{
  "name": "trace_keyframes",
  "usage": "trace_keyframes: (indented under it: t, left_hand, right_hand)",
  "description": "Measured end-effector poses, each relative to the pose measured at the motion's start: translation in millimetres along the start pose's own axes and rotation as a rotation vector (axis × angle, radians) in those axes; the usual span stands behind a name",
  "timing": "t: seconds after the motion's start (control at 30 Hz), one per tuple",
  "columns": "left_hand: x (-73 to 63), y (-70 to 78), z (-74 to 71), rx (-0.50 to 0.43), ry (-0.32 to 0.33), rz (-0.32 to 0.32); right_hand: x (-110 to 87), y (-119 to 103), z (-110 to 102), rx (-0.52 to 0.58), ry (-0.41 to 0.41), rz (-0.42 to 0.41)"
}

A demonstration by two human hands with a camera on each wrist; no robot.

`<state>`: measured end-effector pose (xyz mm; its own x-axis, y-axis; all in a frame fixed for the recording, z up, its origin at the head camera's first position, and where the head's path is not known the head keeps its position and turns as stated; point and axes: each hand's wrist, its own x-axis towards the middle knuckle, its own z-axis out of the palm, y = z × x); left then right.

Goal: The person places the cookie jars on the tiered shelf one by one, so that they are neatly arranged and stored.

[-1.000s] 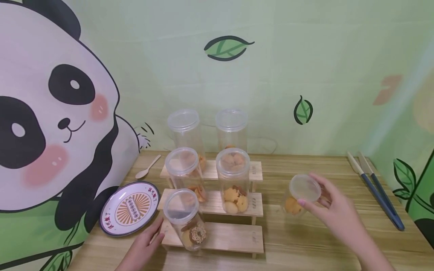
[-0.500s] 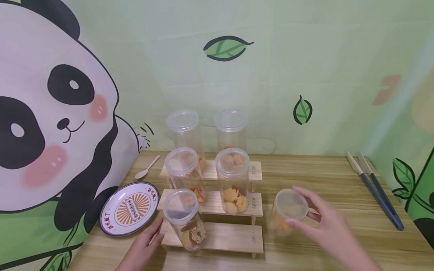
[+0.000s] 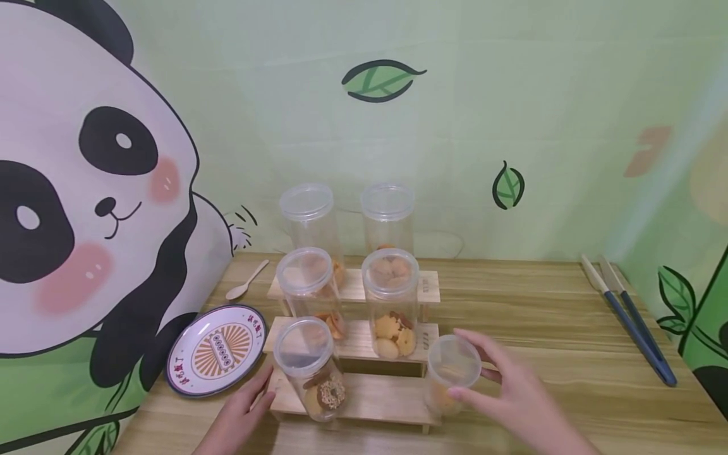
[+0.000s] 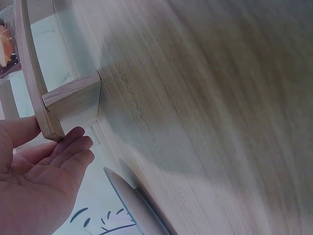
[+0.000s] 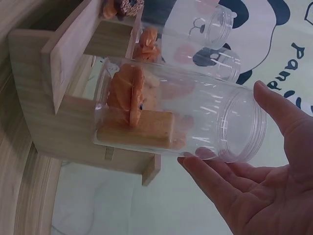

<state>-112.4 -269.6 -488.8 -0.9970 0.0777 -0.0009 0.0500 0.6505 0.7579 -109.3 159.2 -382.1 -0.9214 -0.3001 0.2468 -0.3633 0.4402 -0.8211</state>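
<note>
My right hand (image 3: 508, 393) grips a clear lidded jar (image 3: 453, 363) near its top, between thumb and fingers. Cookies (image 5: 134, 107) lie in the bottom of that jar, which hovers by the right end of the lowest step of a wooden tiered rack (image 3: 381, 397). At the opposite end, my left hand (image 3: 243, 404) pinches the edge of the step, thumb on one side and fingers on the other in the left wrist view. A jar with a sprinkled ring cookie (image 3: 309, 370) stands on the left of the lowest step.
Two jars, one of them a cookie jar (image 3: 391, 303), stand on the middle step, and two more, including a rear jar (image 3: 307, 218), on the top step. Left of the rack are a patterned plate (image 3: 250, 316) and a spoon (image 3: 239, 291). Blue-handled tongs (image 3: 639, 335) lie far right.
My right hand has carried the jar left and toward me, from above the table to the lowest step's right end. The left hand has stayed at the rack.
</note>
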Motion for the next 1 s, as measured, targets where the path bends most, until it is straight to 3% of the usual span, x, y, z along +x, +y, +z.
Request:
trace_keyframes:
  t: [0.4,0.63,1.0]
  left_hand:
    - [-0.5,1.3,-0.7,-0.006,-0.005,0.011]
    - [0.4,1.2,-0.8,-0.024,-0.015,-0.017]
    - [0.2,-0.8,-0.1,-0.029,-0.005,0.007]
  right_hand:
    - [6.6,-2.8,30.3,0.122,-0.012,-0.007]
    - [7.5,-2.1,43.6,0.122,-0.023,0.008]
    - [11.8,-4.6,50.2,0.097,-0.031,0.007]
